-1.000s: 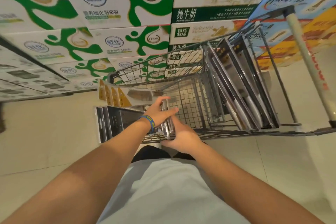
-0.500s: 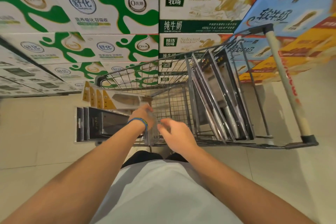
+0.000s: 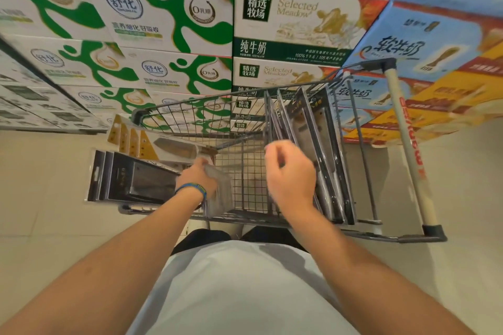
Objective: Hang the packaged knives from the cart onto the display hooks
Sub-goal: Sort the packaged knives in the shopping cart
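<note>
A wire shopping cart [image 3: 190, 114] stands in front of me. My left hand [image 3: 200, 177], with a blue wristband, grips a stack of packaged knives [image 3: 136, 178] by their clear plastic ends; the black cards and several yellow-topped cards [image 3: 133, 141] stick out over the cart's left side. More black packaged knives [image 3: 315, 144] stand upright in the cart's right half. My right hand [image 3: 290, 174] hovers just left of them with fingers loosely curled, holding nothing. No display hooks are in view.
Stacked milk cartons [image 3: 168, 16] form a wall behind the cart, with blue and yellow cartons [image 3: 424, 43] at the right. The cart's handle bar [image 3: 408, 149] runs along the right side. Pale tiled floor [image 3: 40, 226] surrounds the cart.
My right hand has let go of the stack in my left hand and moved right, towards the upright packages. The view has tilted, bringing the cart lower in frame.
</note>
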`<action>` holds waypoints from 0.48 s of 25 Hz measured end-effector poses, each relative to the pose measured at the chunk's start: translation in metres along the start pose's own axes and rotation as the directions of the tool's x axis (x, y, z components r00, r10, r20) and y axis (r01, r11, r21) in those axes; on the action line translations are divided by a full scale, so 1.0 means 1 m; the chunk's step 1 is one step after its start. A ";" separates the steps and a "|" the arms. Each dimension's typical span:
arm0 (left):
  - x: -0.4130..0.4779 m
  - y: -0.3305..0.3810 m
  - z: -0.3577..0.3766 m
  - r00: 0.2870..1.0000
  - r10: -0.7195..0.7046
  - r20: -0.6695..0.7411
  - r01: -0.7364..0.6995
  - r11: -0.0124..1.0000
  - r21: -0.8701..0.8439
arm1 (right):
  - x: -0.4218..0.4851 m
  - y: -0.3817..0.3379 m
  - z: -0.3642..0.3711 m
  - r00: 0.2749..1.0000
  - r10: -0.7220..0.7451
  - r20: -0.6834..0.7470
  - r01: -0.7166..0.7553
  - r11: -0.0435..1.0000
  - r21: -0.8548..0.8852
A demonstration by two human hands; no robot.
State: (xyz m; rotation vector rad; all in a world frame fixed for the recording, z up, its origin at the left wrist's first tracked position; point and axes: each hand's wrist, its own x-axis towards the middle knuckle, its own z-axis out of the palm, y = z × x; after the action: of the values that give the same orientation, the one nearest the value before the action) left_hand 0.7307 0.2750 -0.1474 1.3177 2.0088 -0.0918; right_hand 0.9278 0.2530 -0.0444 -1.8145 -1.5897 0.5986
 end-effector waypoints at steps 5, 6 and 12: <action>-0.018 -0.006 0.014 0.986 -0.091 -0.137 0.072 0.988 -0.138 | 0.067 0.056 0.003 0.908 0.342 0.243 -0.229 0.889 -0.396; -0.020 -0.010 0.015 0.982 -0.108 -0.154 0.085 0.985 -0.150 | 0.074 0.064 0.005 0.865 0.396 0.308 -0.228 0.858 -0.460; -0.018 -0.019 0.013 0.985 -0.151 -0.089 0.140 0.984 -0.113 | 0.090 0.094 0.029 0.815 0.446 0.370 -0.193 0.811 -0.552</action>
State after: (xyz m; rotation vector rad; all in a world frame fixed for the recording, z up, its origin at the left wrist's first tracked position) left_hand 0.7261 0.2464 -0.1516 1.1268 2.1600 0.0122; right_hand 0.9873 0.3407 -0.1253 -2.5151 -1.8877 0.9367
